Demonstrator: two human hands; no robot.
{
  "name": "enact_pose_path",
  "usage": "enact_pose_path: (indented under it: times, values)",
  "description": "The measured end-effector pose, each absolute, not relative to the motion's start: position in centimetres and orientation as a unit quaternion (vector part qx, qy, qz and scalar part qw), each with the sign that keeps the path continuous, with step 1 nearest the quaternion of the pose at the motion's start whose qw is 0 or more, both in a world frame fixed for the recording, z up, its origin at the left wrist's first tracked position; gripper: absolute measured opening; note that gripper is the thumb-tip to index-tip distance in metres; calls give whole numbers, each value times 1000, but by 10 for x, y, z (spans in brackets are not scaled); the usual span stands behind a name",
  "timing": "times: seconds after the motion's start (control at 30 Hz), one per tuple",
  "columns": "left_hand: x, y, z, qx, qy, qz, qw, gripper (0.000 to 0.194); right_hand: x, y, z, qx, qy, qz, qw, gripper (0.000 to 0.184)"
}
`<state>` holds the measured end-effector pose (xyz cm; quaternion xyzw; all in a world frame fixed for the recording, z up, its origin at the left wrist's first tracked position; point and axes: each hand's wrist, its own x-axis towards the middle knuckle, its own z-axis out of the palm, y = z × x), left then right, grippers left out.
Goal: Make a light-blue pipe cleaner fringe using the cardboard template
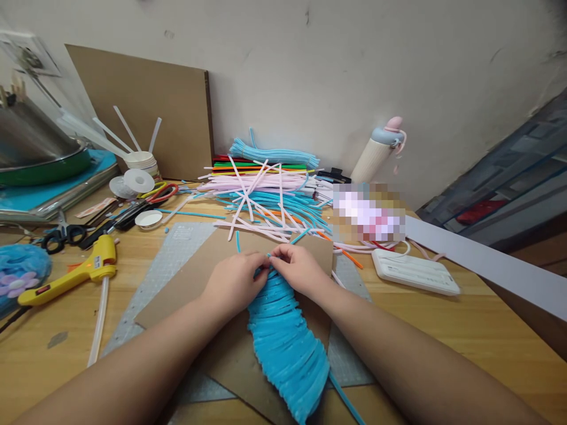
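A long band of blue pipe cleaners (286, 342), folded side by side, lies on a brown cardboard sheet (186, 289) over a grey cutting mat (172, 251). My left hand (234, 280) and my right hand (299, 268) meet at the band's far end. Both pinch the blue pipe cleaner there with fingers closed. A loose pile of pink, blue and orange pipe cleaners (266, 198) lies just beyond my hands.
A yellow glue gun (73, 274) lies at the left, with black scissors (62, 236), tape rolls (137, 180) and a paper cup (140, 159) behind it. A white power bank (414, 271) and a bottle (381, 150) sit at the right. A cardboard panel (146, 112) leans on the wall.
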<state>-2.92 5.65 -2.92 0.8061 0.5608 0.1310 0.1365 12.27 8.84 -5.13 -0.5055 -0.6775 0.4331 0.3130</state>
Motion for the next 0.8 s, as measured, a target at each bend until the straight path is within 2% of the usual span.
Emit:
enact_pose_path:
  times: [0.17, 0.47, 0.63, 0.8]
  values:
    - [-30, 57, -33, 823, 524, 142, 168, 20, 126, 91, -50, -511, -698, 356, 354, 8]
    - [-29, 55, -31, 861, 470, 113, 160, 26, 129, 95, -57, -525, -570, 489, 400, 18]
    - [-34, 56, -27, 798, 535, 222, 170, 20, 127, 96, -55, -496, -540, 550, 400, 21]
    - [-42, 61, -20, 729, 594, 309, 142, 18, 128, 94, -47, -460, -531, 562, 436, 21]
